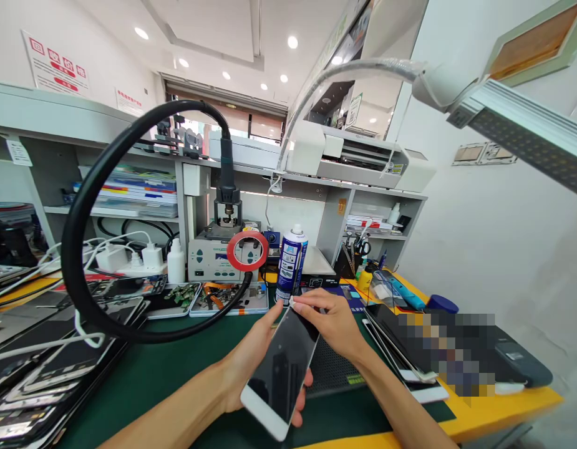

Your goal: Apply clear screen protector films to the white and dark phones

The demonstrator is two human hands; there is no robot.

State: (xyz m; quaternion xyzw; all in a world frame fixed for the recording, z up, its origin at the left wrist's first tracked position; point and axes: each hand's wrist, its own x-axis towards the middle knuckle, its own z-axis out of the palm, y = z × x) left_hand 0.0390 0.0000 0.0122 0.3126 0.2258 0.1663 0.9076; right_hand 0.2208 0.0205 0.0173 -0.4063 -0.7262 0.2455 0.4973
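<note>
A white-framed smartphone [284,365] with a dark screen lies tilted in my left hand [246,362]. The palm supports it from below, the thumb runs along its left edge, and fingertips curl round the right edge. My right hand [337,318] is closed in a pinch at the phone's top end, with a small white piece [292,301] between thumb and fingers; its kind is unclear. Under the phone, a black perforated pad [332,368] rests on the dark green mat [176,386].
A thick black hose [73,249] loops in front of a hot-air station [206,259]. A blue spray can [292,262] stands behind my hands. Parts trays [260,310] sit at the back, stacked phone screens [58,380] on the left, and more phones [395,343] on the right.
</note>
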